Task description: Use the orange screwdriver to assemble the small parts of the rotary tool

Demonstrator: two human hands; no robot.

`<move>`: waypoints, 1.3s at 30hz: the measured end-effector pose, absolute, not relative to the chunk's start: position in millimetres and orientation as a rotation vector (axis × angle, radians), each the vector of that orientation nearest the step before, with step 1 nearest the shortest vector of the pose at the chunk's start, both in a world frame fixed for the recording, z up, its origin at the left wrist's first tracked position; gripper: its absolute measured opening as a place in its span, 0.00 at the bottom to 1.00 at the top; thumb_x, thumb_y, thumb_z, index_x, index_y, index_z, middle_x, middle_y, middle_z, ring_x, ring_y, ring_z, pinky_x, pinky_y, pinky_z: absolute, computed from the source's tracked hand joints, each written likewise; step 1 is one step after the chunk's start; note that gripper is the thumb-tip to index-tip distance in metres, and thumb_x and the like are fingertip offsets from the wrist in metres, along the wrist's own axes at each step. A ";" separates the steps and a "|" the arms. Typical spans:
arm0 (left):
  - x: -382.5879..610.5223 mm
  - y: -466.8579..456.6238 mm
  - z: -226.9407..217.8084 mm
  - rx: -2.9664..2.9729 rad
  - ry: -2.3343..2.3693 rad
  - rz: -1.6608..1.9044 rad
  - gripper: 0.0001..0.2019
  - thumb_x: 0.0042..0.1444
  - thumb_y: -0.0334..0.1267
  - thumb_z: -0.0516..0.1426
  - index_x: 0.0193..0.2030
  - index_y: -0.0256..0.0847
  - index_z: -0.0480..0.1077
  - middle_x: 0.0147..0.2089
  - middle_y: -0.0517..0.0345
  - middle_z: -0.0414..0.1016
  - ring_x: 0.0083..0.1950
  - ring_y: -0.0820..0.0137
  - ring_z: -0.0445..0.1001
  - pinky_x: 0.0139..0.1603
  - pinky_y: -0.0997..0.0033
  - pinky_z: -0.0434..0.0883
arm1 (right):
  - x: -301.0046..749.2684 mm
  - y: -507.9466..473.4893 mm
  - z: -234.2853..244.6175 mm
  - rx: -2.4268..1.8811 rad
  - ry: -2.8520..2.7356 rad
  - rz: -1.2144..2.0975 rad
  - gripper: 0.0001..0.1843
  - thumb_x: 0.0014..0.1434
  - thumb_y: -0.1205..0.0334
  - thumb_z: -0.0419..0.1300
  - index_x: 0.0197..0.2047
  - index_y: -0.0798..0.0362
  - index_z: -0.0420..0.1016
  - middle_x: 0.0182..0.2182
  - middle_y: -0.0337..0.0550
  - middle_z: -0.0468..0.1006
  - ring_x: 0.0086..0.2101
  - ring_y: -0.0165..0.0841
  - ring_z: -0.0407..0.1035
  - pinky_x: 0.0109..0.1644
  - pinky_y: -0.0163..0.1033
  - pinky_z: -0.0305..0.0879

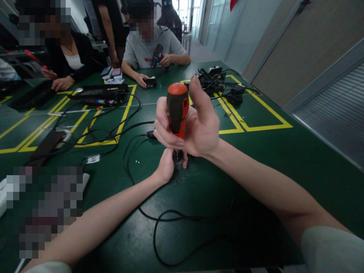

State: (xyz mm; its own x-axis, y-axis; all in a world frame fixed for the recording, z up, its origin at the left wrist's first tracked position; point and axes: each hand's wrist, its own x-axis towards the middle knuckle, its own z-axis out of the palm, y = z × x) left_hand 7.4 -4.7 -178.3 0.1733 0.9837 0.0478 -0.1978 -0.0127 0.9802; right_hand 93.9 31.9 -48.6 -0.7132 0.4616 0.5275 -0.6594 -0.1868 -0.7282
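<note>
My right hand [199,129] is wrapped round the orange and black handle of a screwdriver [178,108], held upright over the green table [256,159]. The shaft points straight down into a small dark round part [178,158]. My left hand [166,168] is closed round that part, pinning it on the table just below my right hand. A black cable [170,217] runs under my arms. The screwdriver's tip is hidden by my fingers.
Black cables [113,131] loop across the yellow-marked table to the left. A pile of black devices [216,81] lies at the back. Two people sit across; one holds a dark tool [157,56]. A white power strip [2,197] sits at the left edge.
</note>
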 end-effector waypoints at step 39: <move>7.6 -4.1 -178.4 1.171 0.887 1.202 0.29 0.67 0.60 0.45 0.25 0.41 0.67 0.19 0.58 0.69 0.24 0.69 0.68 0.31 0.67 0.65 | 97.8 32.9 -46.3 0.164 -1.418 1.986 0.39 0.71 0.30 0.34 0.31 0.52 0.69 0.14 0.25 0.56 0.13 0.22 0.49 0.16 0.25 0.54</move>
